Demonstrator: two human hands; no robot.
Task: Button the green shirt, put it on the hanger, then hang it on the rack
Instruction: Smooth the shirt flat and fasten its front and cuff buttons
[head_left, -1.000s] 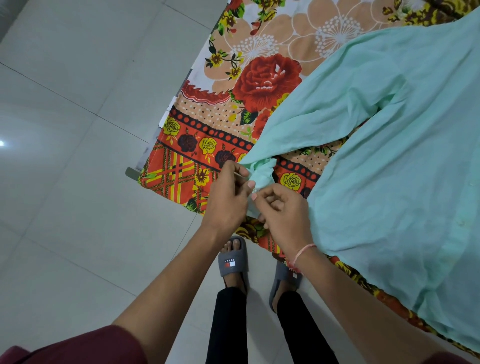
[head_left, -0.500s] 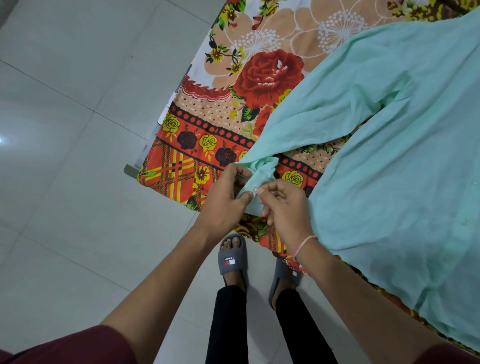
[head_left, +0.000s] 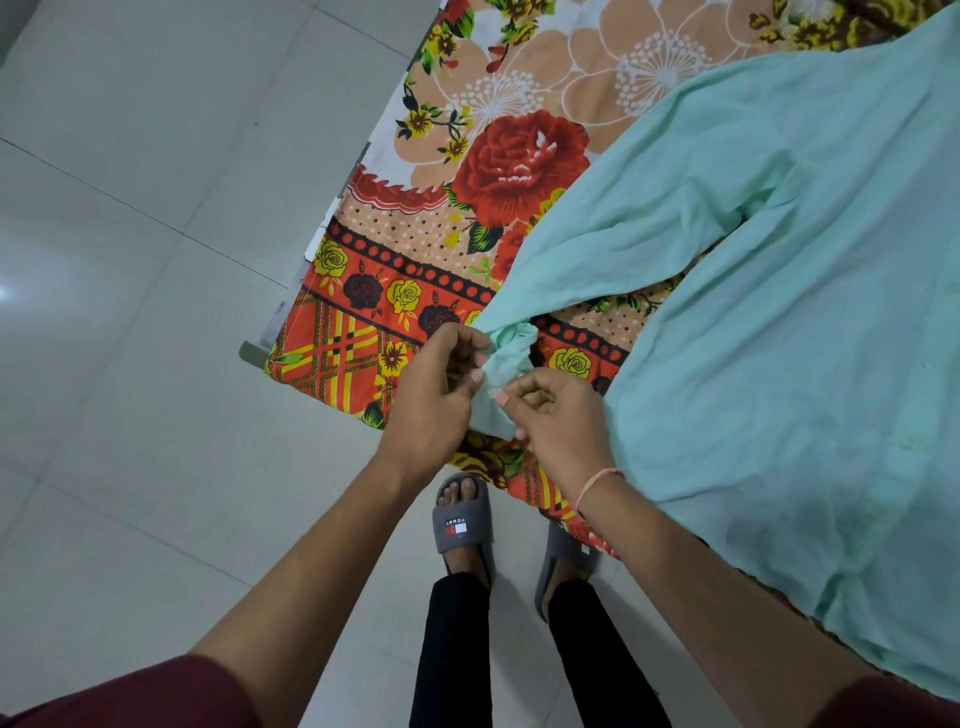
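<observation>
The pale green shirt (head_left: 789, 322) lies spread over the right side of a floral bedsheet. One sleeve runs down to the left and ends in a bunched cuff (head_left: 506, 364) at the bed's corner. My left hand (head_left: 439, 395) pinches the cuff from the left. My right hand (head_left: 558, 415) pinches it from the right, fingertips almost touching the left ones. A small pale button seems to sit between the fingertips. No hanger or rack is in view.
The bed with the red, orange and yellow floral sheet (head_left: 415, 291) fills the upper middle and its corner points at me. Pale tiled floor (head_left: 130, 312) covers the left. My feet in grey slippers (head_left: 462, 519) stand just below the bed edge.
Both hands stayed on the sleeve cuff, working it between the fingertips. The cuff has bunched up more and the fingertips have drawn slightly apart along it.
</observation>
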